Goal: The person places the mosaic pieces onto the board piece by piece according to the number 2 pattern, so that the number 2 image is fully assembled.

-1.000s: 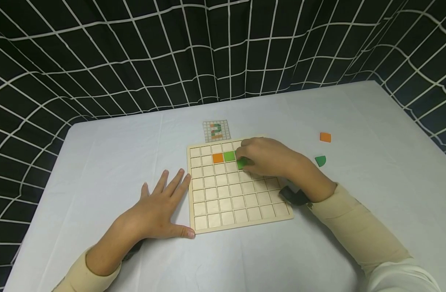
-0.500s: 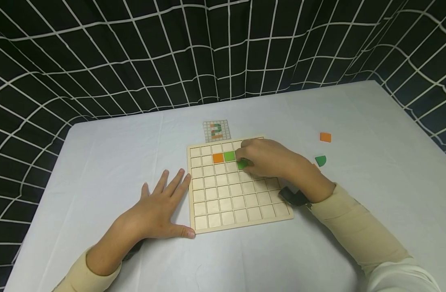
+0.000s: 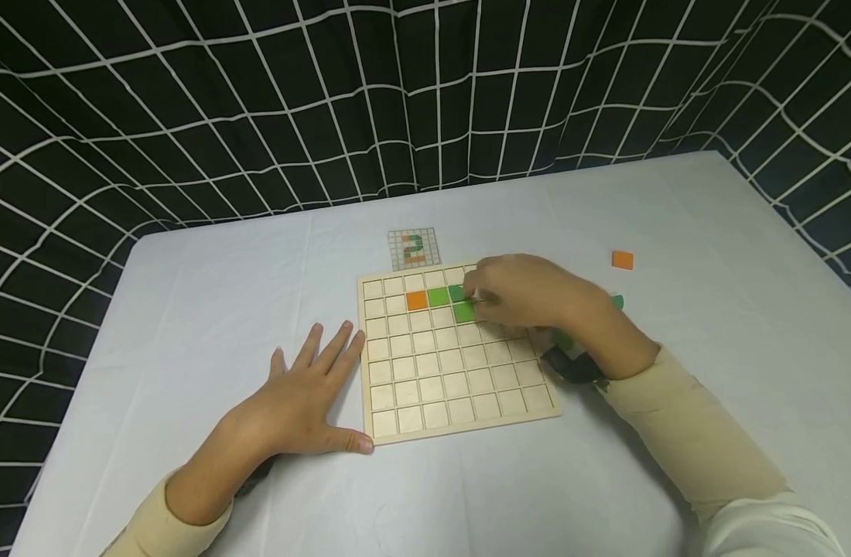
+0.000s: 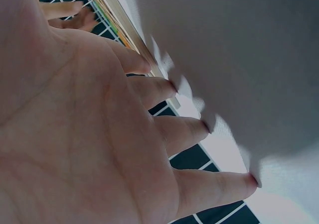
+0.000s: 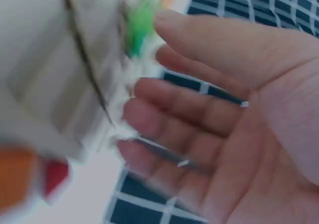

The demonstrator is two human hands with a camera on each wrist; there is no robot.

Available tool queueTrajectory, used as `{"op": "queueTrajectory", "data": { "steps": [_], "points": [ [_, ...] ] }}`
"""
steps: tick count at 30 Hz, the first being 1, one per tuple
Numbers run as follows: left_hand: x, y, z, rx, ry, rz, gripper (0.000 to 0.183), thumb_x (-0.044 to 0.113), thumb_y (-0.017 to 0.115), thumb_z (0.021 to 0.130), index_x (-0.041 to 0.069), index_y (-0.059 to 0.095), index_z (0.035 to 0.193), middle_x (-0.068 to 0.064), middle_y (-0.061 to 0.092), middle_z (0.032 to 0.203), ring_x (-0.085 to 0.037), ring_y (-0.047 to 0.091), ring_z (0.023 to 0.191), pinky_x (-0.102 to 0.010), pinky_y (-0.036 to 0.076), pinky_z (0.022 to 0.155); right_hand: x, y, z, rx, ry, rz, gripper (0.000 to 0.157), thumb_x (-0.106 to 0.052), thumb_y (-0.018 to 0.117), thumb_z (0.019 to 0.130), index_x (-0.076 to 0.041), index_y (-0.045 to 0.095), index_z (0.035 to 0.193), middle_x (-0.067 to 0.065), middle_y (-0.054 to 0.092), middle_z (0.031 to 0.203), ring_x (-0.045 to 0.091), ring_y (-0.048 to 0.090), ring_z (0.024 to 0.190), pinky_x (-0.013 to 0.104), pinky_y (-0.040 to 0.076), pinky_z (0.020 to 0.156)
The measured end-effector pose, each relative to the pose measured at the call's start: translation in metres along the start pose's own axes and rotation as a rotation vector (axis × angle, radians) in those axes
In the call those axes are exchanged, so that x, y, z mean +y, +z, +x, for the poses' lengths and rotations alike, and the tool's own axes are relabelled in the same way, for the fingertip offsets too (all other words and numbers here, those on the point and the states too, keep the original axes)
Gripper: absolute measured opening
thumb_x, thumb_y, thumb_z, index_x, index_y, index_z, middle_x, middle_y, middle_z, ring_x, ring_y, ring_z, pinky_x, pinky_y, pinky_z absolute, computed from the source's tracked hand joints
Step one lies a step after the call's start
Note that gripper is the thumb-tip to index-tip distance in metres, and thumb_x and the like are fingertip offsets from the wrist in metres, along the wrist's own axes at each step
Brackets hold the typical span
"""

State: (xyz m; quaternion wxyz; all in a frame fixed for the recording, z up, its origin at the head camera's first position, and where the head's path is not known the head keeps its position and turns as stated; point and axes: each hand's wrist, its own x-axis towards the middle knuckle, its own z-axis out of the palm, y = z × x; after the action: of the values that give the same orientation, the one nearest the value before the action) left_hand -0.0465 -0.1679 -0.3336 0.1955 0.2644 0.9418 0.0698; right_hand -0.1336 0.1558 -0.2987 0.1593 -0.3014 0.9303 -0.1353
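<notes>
A pale wooden grid board lies on the white-covered table. Along one of its upper rows sit an orange square tile, a light green square tile and a darker green piece. Another green tile is in the row below. Just right of these pieces, my right hand hovers over the board, fingers loosely curved; in the right wrist view nothing shows between thumb and fingers. My left hand lies flat and spread on the table, its thumb and little fingertip at the board's left edge.
Behind the board lies a small pattern card with a gridded orange-and-green figure. To the right are a loose orange tile, a partly hidden green piece and another green piece by my right wrist. A dark gridded curtain hangs behind.
My right hand has let go of the tiles and shifted slightly right, uncovering the darker green piece and more of the lower green tile. The left hand stays put.
</notes>
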Motion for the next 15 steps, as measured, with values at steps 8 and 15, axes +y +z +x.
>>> {"op": "queueTrajectory", "data": {
  "steps": [8,15],
  "points": [
    [0.0,0.0,0.001,-0.012,-0.01,-0.002,0.133,0.085,0.064,0.067,0.012,0.007,0.163,-0.012,0.002,0.168,-0.047,-0.001,0.149,-0.084,0.01,0.097,0.045,-0.038,-0.04,-0.177,0.547,0.025,0.023,-0.019,0.072,0.078,-0.001,0.067,0.093,0.011,0.064,0.083,0.03,0.058,0.075,0.041,0.048,0.062],
    [-0.001,0.001,0.0,-0.008,-0.007,-0.013,0.133,0.086,0.064,0.067,0.012,0.008,0.163,-0.012,0.002,0.168,-0.048,-0.001,0.149,-0.084,0.01,0.097,0.08,-0.03,-0.048,-0.261,0.765,0.124,0.043,-0.019,0.08,0.075,0.006,0.059,0.103,0.019,0.059,0.08,0.031,0.059,0.069,0.038,0.049,0.061]
  ]
}}
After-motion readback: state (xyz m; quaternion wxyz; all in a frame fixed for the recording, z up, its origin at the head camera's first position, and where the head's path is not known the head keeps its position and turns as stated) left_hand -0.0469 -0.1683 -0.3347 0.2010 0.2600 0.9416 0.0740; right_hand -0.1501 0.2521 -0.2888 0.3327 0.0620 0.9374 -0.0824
